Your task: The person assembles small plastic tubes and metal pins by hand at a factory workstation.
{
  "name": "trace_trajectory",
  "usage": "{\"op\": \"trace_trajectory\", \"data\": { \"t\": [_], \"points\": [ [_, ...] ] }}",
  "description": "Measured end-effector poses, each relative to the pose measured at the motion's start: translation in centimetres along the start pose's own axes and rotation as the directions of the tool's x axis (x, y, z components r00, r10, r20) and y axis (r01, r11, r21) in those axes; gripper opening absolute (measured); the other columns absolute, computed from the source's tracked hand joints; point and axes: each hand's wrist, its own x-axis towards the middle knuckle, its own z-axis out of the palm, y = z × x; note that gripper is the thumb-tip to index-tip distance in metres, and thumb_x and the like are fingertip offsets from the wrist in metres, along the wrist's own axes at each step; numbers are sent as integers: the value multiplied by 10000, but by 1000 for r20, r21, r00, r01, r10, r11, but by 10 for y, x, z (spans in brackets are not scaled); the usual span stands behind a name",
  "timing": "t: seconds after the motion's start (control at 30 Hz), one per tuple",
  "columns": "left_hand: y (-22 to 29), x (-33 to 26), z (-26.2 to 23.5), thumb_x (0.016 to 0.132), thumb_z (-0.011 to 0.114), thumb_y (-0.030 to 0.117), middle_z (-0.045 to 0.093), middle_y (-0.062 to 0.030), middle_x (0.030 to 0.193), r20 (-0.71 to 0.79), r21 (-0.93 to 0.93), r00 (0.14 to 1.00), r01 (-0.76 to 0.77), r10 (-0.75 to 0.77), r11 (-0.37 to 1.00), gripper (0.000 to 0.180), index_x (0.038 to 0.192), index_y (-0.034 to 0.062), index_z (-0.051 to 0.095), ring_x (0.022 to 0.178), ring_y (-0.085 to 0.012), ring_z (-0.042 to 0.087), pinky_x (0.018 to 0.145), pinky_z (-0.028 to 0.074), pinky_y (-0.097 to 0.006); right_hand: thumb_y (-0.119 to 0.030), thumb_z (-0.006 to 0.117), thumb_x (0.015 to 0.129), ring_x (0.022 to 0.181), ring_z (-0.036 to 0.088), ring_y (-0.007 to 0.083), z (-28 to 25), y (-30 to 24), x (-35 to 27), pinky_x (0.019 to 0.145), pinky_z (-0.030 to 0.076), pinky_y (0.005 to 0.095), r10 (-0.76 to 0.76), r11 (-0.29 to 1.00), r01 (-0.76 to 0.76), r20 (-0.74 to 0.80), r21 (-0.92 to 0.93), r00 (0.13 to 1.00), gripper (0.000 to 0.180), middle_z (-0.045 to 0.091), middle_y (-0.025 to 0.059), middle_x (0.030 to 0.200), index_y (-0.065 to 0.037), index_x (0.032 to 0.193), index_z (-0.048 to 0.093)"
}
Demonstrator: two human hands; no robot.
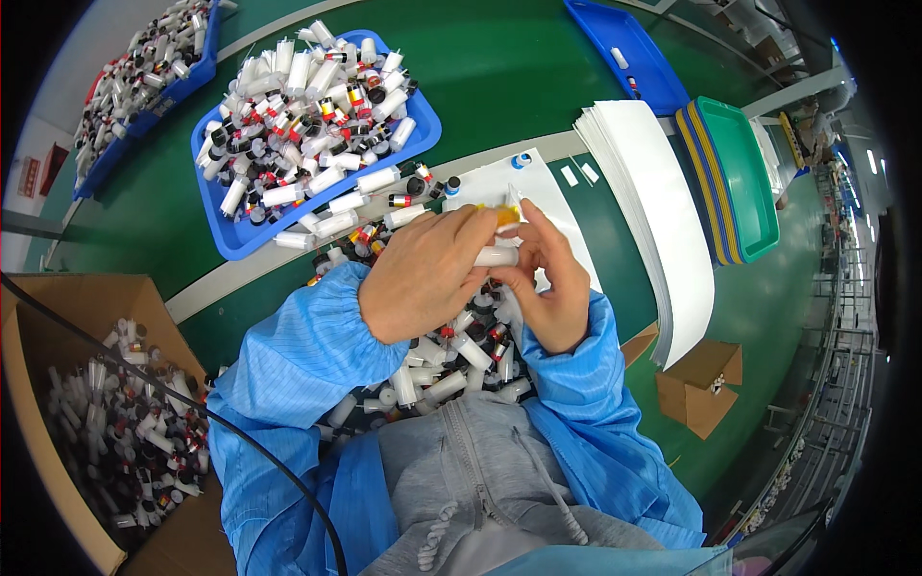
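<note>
My two hands meet above the front edge of the table. My left hand [423, 274] has its fingers closed around a white plastic cylinder [497, 256]. The fingers of my right hand [552, 283] bend around the cylinder's other end. A yellow, blurred piece [506, 217] shows at my left fingertips; its kind is unclear. Under my hands lies a heap of similar white cylinders [471, 351], with black, red and yellow parts among them. On a white sheet [557, 197] just beyond stand small blue-and-white pieces [521, 160].
A blue tray [226, 235] piled with cylinders stands at the back left, another full blue tray [144, 125] beyond. A cardboard box [29, 384] of parts is at my left. Rightward are stacked white sheets [663, 240], green and yellow trays [744, 182], a blue tray [634, 38] and a small carton [696, 389].
</note>
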Motion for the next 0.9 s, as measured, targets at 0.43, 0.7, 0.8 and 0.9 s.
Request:
{"op": "trace_trajectory", "data": {
  "t": [0.43, 0.7, 0.8, 0.9],
  "points": [
    [-2, -7, 23, 772, 741, 143, 599, -148, 1010, -122, -293, 988, 53, -93, 955, 365, 1054, 14, 548, 822, -330, 597, 693, 457, -410, 20, 548, 910, 1034, 613, 265, -10, -4, 9, 863, 563, 408, 123, 656, -44, -48, 754, 991, 491, 558, 189, 1148, -18, 1335, 305],
    [4, -4, 13, 765, 688, 24, 615, -142, 959, -215, 49, 974, -57, 66, 997, 253, 1009, -5, 629, 804, -301, 614, 669, 492, -361, 42, 491, 930, 1062, 610, 317, -3, -5, 8, 871, 547, 424, 105, 642, 38, -137, 766, 985, 485, 535, 202, 1159, -52, 1354, 275],
    [4, -3, 11, 817, 663, 37, 613, -110, 926, -156, -160, 985, 44, -69, 986, 218, 1024, -20, 623, 774, -255, 622, 661, 474, -322, 17, 495, 933, 1055, 611, 332, -1, 3, 6, 871, 537, 438, 49, 654, 71, -136, 753, 989, 507, 534, 211, 1155, -69, 1375, 262],
    [-2, -2, 18, 892, 607, 48, 628, -81, 988, 31, -702, 972, 187, -233, 687, 259, 1139, -28, 589, 804, -185, 626, 690, 480, -280, -10, 507, 932, 1026, 616, 334, 1, 9, 7, 854, 529, 444, -18, 694, 119, -148, 710, 989, 524, 533, 219, 1142, -76, 1389, 259]
  ]
}}
